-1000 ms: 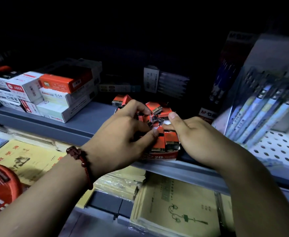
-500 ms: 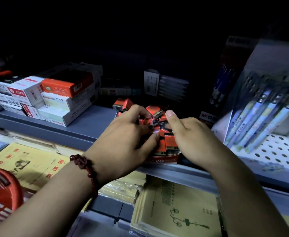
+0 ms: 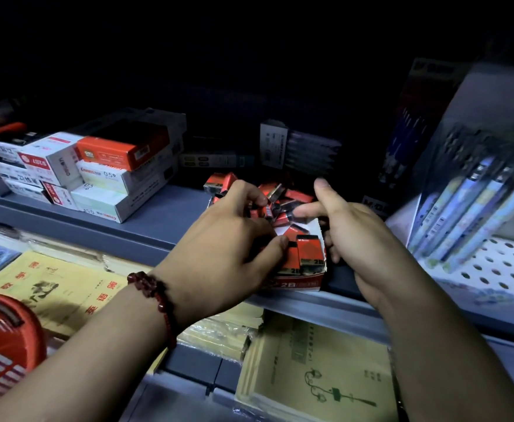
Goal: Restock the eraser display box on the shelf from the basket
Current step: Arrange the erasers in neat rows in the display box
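The eraser display box point(image 3: 299, 284), white with a red "2B" front, stands at the front edge of the grey shelf point(image 3: 164, 217). Red-and-black erasers point(image 3: 310, 251) fill it: some stand in a row at the front, others lie jumbled behind. My left hand point(image 3: 219, 254), with a bead bracelet on the wrist, covers the box's left side and pinches erasers between curled fingers and thumb. At the box's right side, my right hand point(image 3: 359, 239) has its thumb raised and its index finger stretched onto the loose erasers. The red basket point(image 3: 3, 339) sits at the bottom left.
Stacked white and orange stationery boxes point(image 3: 121, 166) fill the shelf's left. Hanging pen packs point(image 3: 475, 208) on a perforated white stand crowd the right. Yellow exercise books point(image 3: 319, 370) lie on the lower level under my arms. The shelf's back is dark.
My right thumb has lifted off the erasers and the index finger now reaches out onto them. My left hand stays on the box's left side.
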`<state>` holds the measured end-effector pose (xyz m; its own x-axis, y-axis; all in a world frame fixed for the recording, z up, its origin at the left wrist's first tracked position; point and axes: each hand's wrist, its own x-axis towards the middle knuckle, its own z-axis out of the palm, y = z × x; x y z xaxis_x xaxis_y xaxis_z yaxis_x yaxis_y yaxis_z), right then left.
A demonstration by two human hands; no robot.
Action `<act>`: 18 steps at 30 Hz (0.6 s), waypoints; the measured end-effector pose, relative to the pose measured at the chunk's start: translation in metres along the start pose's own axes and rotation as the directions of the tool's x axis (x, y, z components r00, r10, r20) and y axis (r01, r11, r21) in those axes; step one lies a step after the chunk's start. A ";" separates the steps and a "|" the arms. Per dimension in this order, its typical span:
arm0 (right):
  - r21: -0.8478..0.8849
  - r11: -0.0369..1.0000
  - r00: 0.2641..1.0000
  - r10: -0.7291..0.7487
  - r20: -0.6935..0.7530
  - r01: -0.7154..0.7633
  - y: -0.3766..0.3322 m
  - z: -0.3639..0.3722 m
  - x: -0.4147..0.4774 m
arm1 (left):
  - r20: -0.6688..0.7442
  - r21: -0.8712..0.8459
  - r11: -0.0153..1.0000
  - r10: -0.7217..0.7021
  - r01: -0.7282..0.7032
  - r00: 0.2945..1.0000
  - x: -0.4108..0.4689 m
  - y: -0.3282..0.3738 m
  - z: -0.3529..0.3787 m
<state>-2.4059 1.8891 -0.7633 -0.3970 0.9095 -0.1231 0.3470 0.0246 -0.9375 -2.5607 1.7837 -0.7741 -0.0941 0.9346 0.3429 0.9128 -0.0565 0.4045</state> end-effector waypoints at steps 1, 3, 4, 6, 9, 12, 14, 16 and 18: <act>0.030 1.000 1.000 -0.004 0.006 0.004 0.001 0.000 0.000 | 0.000 0.001 1.000 -0.007 0.007 1.000 0.000 0.000 0.000; 0.045 0.999 1.000 -0.012 0.019 0.012 0.002 -0.001 0.000 | -0.017 -0.017 1.000 -0.019 0.018 1.000 0.000 0.001 0.000; 0.042 0.999 0.999 -0.020 0.027 0.019 0.002 -0.001 0.001 | -0.030 -0.032 0.999 -0.018 0.017 0.999 0.000 0.002 0.000; 0.043 0.999 0.999 -0.036 0.041 0.034 0.003 -0.001 0.001 | -0.035 -0.039 0.999 0.003 -0.004 0.999 -0.001 0.001 0.000; 0.050 0.998 0.998 -0.041 0.044 0.039 0.003 -0.002 0.000 | -0.002 -0.008 0.999 0.046 -0.046 0.999 -0.001 0.000 -0.001; 0.056 0.998 0.998 -0.046 0.044 0.043 0.005 -0.003 0.001 | 0.003 0.043 0.990 0.132 -0.132 0.991 0.001 0.001 -0.001; 0.058 0.997 0.998 -0.048 0.051 0.045 0.006 -0.004 0.002 | 0.016 0.082 0.981 0.176 -0.176 0.984 0.002 0.000 -0.001; 0.050 0.998 0.998 -0.048 0.050 0.046 0.006 -0.004 0.003 | 0.052 0.086 0.978 0.184 -0.188 0.982 0.002 -0.001 -0.002; 0.051 0.997 0.997 -0.056 0.044 0.053 0.007 -0.004 0.004 | 0.089 0.082 0.979 0.178 -0.185 0.980 0.002 0.000 -0.003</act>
<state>-2.4012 1.8945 -0.7690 -0.4526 0.8876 -0.0850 0.2819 0.0520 -0.9580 -2.5623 1.7841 -0.7710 0.1055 0.9371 0.3328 0.9439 -0.1997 0.2629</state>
